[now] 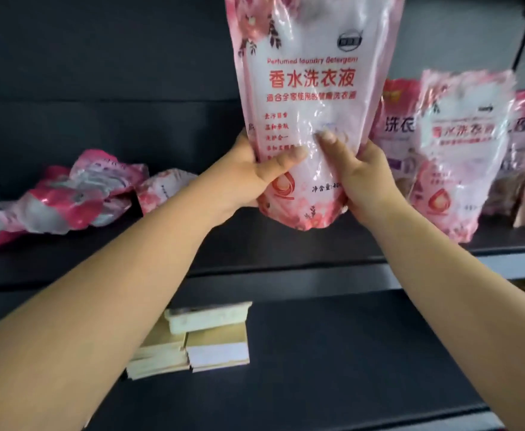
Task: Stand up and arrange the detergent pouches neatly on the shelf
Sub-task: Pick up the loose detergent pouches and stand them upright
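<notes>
Here, left hand (248, 172) and right hand (360, 178) grip upright pouch (301, 98) above dark shelf (286, 250).

— What does that pouch (304, 98) in my hands feel like?
— Thin plastic film, glossy and crinkled, catching the light in white streaks; my left hand (248, 175) and right hand (360, 178) dent it where they grip.
— And the ones lying flat (56, 197)?
— Same shiny, wrinkled plastic.
— The shelf (286, 256)?
— Dark, matt and smooth.
— Those blocks (205, 334) below?
— Pale, dull-surfaced; card or wood, I can't tell.
</notes>
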A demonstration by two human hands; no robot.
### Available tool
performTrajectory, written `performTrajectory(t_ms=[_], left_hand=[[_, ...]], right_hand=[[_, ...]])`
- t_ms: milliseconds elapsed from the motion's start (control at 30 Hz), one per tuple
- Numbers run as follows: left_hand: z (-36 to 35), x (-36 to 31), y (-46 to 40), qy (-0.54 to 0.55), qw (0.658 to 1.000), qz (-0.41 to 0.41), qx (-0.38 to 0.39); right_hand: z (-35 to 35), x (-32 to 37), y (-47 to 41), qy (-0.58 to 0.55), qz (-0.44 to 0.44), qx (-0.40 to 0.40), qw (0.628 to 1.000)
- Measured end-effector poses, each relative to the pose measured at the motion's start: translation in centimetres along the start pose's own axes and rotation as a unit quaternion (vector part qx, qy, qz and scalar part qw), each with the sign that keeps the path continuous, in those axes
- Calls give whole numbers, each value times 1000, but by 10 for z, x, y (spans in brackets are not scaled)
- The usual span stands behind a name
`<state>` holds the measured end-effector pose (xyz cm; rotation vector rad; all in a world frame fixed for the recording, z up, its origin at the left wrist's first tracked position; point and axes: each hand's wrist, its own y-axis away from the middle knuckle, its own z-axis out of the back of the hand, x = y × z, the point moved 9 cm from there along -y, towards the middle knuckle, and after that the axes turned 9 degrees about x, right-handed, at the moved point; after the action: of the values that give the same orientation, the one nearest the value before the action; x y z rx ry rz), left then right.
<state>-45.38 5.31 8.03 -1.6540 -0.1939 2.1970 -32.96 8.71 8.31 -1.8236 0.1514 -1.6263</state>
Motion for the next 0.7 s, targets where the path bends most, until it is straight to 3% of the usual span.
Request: performTrajectory(t_ms=[100, 267, 433, 700], left_hand=[[6, 8, -38, 6, 999, -16, -27], [6, 43, -76, -43, 997, 26, -51], [2, 81, -83, -22, 999, 37, 13], [2, 74, -79, -40, 996, 34, 69]], right_hand=[[21, -18, -31, 11, -24, -13, 1000], [44, -67, -53, 44, -110, -32, 992], [40, -105, -55, 31, -190, 50, 980], [32, -111, -56, -21, -189, 90, 978]])
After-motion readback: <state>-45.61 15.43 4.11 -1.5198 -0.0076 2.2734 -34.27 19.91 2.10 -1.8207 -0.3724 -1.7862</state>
